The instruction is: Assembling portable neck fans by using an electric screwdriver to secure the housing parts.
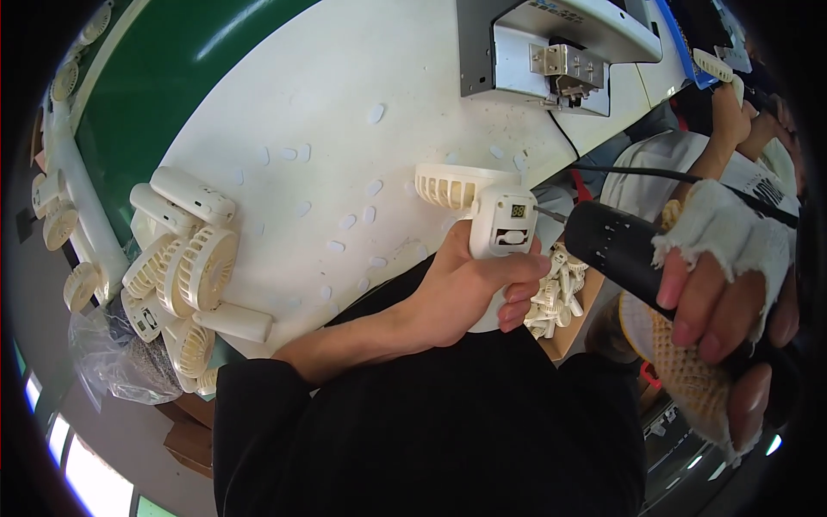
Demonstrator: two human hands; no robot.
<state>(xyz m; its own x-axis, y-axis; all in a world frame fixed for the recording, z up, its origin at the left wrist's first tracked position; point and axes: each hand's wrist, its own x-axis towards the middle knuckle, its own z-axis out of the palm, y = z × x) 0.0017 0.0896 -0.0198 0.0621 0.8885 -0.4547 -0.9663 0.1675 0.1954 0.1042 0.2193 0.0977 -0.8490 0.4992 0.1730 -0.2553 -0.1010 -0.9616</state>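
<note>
My left hand point(469, 289) is closed round the handle of a cream handheld fan point(504, 215). The fan's caged head points to the left, and a small dark square and a slot show on its near face. In a fingerless, frayed white glove, my right hand point(715, 293) grips a black electric screwdriver point(616, 250). Its thin bit reaches the fan's side near the neck; whether the tip sits in a screw cannot be made out.
More cream fans point(185, 267) are piled at the table's left. Small pale oval pieces point(347, 221) lie scattered on the white table point(345, 86). A metal machine point(551, 65) stands at the back. Below the edge is a box of cream parts point(564, 297). A co-worker's arm point(728, 125) holds another fan at right.
</note>
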